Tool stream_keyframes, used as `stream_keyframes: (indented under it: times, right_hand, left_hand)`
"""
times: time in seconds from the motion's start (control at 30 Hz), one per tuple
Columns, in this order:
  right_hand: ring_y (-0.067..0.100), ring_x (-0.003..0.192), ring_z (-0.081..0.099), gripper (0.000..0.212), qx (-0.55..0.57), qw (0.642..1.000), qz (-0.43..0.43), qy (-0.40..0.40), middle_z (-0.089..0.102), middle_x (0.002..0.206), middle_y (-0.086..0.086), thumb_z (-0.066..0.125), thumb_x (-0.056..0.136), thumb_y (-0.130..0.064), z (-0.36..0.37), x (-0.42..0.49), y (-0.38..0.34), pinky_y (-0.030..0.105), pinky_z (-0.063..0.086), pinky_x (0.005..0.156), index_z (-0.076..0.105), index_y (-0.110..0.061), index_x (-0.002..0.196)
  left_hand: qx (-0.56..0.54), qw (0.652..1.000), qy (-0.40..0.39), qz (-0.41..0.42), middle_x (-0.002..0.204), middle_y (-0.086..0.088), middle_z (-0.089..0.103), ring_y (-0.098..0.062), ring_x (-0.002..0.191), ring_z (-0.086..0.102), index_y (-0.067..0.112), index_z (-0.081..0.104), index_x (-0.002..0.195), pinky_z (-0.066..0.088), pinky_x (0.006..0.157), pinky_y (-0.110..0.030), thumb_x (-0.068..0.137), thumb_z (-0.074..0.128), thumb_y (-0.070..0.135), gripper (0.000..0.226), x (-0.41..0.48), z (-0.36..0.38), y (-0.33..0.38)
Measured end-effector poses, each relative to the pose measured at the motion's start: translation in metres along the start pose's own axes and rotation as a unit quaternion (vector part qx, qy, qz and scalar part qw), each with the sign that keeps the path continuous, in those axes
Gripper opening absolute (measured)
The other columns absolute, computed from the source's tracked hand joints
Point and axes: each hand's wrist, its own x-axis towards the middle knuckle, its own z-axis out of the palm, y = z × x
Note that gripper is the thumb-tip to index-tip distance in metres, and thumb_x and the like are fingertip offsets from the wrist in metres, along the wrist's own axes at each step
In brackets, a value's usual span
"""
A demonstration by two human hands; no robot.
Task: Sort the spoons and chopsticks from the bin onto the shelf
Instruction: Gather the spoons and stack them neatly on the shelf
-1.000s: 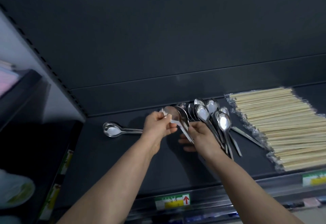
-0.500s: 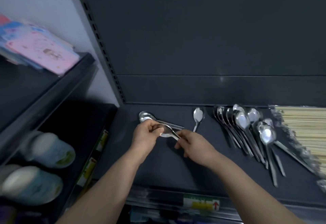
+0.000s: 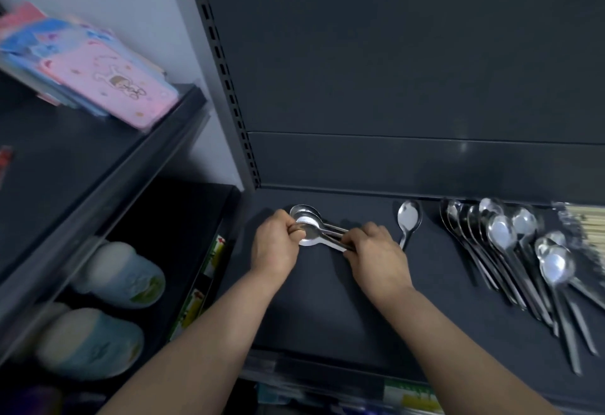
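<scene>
1. Spoons like the held spoon point(image 3: 311, 240) look to be polished steel. I judge them stiff, light and slick, apt to slide and clatter, so best taken at bowl and handle together.
2. That is the grip now. The left hand point(image 3: 275, 247) has its fingers curled round the bowl and the right hand point(image 3: 376, 254) pinches the handle end, holding it over the small stack point(image 3: 302, 211) at the left end of the shelf point(image 3: 327, 316).
3. A lone spoon point(image 3: 408, 218) lies just right of the hands. The long row point(image 3: 510, 251) and the wrapped chopsticks point(image 3: 586, 228) lie farther right.
4. A second ago both hands worked at the long row beside the chopsticks. They have since carried the spoon leftward; half a second ago it sat just short of the stack it now overlaps.
</scene>
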Motion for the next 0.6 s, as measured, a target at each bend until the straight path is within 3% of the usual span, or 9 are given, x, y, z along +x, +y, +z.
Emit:
stream_keyframes:
  times: [0.13,0.27,0.33,0.47,0.6]
  right_hand:
    - [0.022,0.118,0.04,0.044,-0.022,0.999,0.023,0.042,0.043,0.127,0.0,0.057,0.093,-0.028,0.005,-0.001,0.007,0.038,0.036,0.1,0.045,-0.024,0.135]
    - [0.017,0.133,0.03,0.056,-0.033,0.999,0.026,0.009,0.036,0.145,-0.007,0.052,0.095,-0.034,0.006,0.008,0.012,0.04,0.027,0.109,0.03,-0.026,0.147]
    - [0.018,0.126,0.036,0.049,-0.029,0.999,0.036,0.0,0.045,0.135,-0.007,0.049,0.096,-0.03,0.008,0.014,0.011,0.039,0.029,0.105,0.036,-0.029,0.144]
    - [0.02,0.118,0.042,0.049,-0.021,0.996,0.076,0.029,0.051,0.124,-0.004,0.046,0.091,-0.011,0.009,0.027,0.01,0.038,0.032,0.099,0.047,-0.031,0.135]
    - [0.02,0.12,0.042,0.047,-0.019,0.997,0.066,0.041,0.051,0.125,-0.003,0.047,0.092,-0.015,0.007,0.025,0.017,0.038,0.031,0.101,0.046,-0.029,0.137]
  left_hand:
    - [0.022,1.0,0.007,0.006,0.103,0.001,0.058,-0.02,0.091,0.06,0.019,0.052,0.099,0.048,0.073,-0.033,0.083,0.072,0.024,0.027,0.011,-0.002,0.0]
    - [0.015,0.999,-0.044,0.021,0.133,-0.003,0.048,-0.025,0.115,0.055,0.022,0.043,0.136,0.047,0.092,-0.036,0.081,0.075,0.023,0.064,0.02,0.0,0.004]
    - [0.027,0.997,-0.062,0.034,0.132,-0.003,0.052,-0.024,0.119,0.053,0.023,0.044,0.137,0.045,0.095,-0.035,0.083,0.073,0.023,0.062,0.026,0.003,0.006]
    - [0.063,0.997,-0.033,0.04,0.119,-0.002,0.06,-0.025,0.105,0.059,0.022,0.048,0.123,0.049,0.079,-0.036,0.088,0.065,0.023,0.039,0.027,0.004,0.011]
    - [0.066,0.997,-0.024,0.044,0.121,0.0,0.059,-0.024,0.105,0.059,0.021,0.046,0.123,0.047,0.075,-0.035,0.088,0.066,0.032,0.042,0.023,0.005,0.008]
